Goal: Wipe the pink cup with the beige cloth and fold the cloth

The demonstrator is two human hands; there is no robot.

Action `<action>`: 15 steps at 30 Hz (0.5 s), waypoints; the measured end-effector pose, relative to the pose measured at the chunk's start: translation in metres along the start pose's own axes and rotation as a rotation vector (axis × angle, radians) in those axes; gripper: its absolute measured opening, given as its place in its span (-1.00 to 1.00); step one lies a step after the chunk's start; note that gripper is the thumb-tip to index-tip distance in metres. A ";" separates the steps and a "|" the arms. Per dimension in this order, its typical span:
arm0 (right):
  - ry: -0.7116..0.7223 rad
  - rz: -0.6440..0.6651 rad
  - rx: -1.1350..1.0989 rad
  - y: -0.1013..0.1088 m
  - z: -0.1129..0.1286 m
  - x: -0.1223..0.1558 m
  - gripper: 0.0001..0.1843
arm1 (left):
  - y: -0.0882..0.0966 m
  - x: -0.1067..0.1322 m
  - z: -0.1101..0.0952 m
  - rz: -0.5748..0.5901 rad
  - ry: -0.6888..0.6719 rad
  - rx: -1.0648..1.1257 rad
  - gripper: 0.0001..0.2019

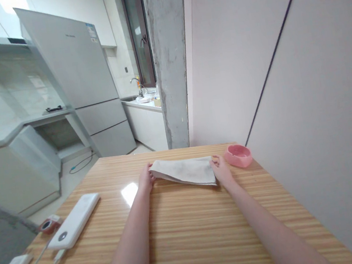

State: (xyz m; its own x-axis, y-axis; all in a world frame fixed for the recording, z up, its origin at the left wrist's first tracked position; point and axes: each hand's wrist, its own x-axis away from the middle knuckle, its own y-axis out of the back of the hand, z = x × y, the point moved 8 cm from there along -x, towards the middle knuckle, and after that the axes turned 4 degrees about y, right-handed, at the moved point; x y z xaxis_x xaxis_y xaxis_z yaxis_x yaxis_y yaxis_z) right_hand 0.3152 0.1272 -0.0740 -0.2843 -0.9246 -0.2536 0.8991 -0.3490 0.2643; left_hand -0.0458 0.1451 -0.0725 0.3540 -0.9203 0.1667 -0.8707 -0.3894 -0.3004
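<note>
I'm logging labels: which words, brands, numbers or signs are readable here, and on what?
Nothing is readable.
Refrigerator: small door lettering, too blurred.
Sticker on its upper right: print too small.
White power bank: mark on its dark round spot, too blurred.
Folded cloth: no lettering shows.

Cloth (184,170), one, pale grey with a beige cast, plain, with faint darker shading at the middle and toward the right end; folded in layers into a long flat strip. Lies lengthwise across the frame, just below its centre, upper edge nearly level, lower edge sloping down to a corner at the right. Left end narrower and bent, a slim gap between layers showing along the lower edge, surface otherwise fairly smooth
</note>
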 end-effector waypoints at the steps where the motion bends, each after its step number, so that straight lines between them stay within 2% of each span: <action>1: 0.013 -0.001 0.081 0.002 -0.002 -0.001 -0.51 | 0.003 0.000 -0.001 -0.025 -0.008 -0.054 -0.82; 5: 0.004 0.119 0.375 -0.003 -0.008 0.001 -0.36 | 0.007 0.006 -0.015 -0.112 -0.145 -0.511 -0.74; 8: 0.024 0.183 0.453 -0.008 -0.006 0.003 -0.39 | -0.005 0.017 -0.016 -0.076 -0.208 -0.828 -0.76; 11: 0.049 0.179 0.520 -0.007 -0.001 0.003 -0.47 | -0.018 0.028 -0.012 -0.017 -0.281 -0.949 -0.68; 15: 0.029 0.154 0.579 -0.003 0.003 0.004 -0.48 | -0.024 0.033 -0.007 -0.013 -0.297 -1.016 -0.75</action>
State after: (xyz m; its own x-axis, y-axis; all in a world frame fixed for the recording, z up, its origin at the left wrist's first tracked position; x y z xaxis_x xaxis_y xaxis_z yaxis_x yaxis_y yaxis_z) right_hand 0.3101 0.1239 -0.0730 -0.1490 -0.9694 -0.1952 0.5995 -0.2456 0.7618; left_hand -0.0158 0.1240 -0.0528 0.3149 -0.9423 -0.1137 -0.6941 -0.3103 0.6496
